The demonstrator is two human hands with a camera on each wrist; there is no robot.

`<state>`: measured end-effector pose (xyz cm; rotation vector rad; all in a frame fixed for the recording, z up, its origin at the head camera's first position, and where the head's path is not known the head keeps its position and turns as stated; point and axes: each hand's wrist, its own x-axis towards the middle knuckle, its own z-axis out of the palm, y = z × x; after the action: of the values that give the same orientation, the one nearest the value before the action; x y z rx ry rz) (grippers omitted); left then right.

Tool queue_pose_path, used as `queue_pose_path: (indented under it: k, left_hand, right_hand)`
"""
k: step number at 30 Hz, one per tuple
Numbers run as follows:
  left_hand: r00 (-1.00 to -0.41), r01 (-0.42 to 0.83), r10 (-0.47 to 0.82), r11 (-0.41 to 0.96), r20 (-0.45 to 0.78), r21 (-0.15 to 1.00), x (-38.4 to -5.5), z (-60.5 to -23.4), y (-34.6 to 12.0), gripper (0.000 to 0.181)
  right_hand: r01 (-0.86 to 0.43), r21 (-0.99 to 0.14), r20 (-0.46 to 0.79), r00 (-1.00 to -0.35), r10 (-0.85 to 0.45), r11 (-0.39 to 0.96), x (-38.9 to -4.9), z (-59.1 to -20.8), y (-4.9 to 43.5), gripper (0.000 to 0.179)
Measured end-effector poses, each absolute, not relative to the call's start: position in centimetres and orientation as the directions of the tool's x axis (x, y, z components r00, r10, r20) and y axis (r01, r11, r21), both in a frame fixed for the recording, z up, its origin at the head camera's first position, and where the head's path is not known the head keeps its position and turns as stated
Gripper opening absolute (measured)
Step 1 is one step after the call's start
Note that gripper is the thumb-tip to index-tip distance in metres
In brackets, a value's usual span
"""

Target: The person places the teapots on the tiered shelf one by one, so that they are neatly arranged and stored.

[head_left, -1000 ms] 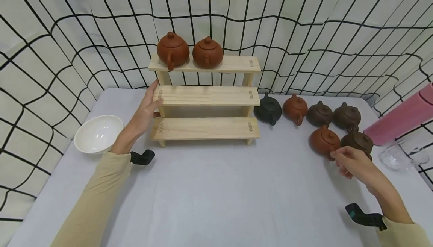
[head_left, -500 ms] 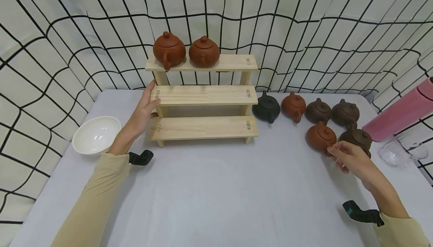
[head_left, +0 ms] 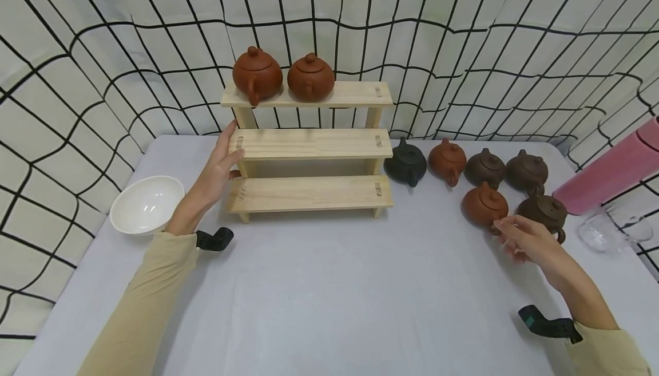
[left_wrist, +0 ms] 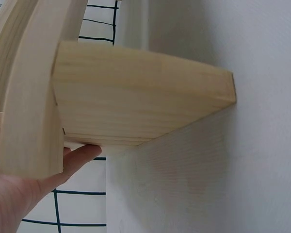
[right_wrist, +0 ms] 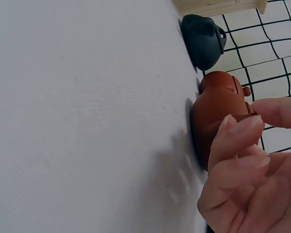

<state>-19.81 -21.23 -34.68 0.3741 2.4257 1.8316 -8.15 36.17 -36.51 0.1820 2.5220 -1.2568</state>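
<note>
Head view: near the counter's (head_left: 319, 307) left edge, the left hand (head_left: 208, 177) grips the left end of a wooden stand (head_left: 311, 143) near the back edge, its thumb over the middle shelf. A round teapot (head_left: 257, 75) and a squatter teapot (head_left: 311, 78) top it; a jolt from that grip could, I judge, shake them. Toward the right edge, the right hand (head_left: 535, 245) pinches the handle of an orange-red teapot (head_left: 483, 205) – whether its base touches the counter, I cannot tell. With so small a hold, the pot could tip and shed its lid, or swing into the brown teapot (head_left: 543, 212) just right of it. Its handle points toward the near edge, slightly rightward; the spout is hidden – presumably facing the back edge, so the long axis would run roughly back to front.
</note>
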Motion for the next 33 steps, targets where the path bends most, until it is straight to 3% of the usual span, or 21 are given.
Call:
queue_pose_path:
  k: [10, 21, 33]
  left_hand:
    - [-0.966, 0.147, 0.245, 0.248, 0.085, 0.958, -19.7, -34.7, -21.3, 0.068]
    - [-0.963, 0.156, 0.253, 0.231, 0.095, 0.96, -19.9, -34.6, -21.3, 0.068]
    - [-0.963, 0.155, 0.254, 0.241, 0.092, 0.958, -19.8, -34.7, -21.3, 0.068]
  right_hand:
    - [0.341, -0.9, -0.4, -0.894, -0.203, 0.272, -8.6, -37.5, 37.4, 0.033]
    - [0.322, -0.947, -0.31, -0.894, -0.324, 0.018, -8.4, -38.5, 37.1, 0.035]
    - [0.241, -0.969, -0.214, -0.922, -0.321, -0.046, -7.7, -38.1, 36.0, 0.032]
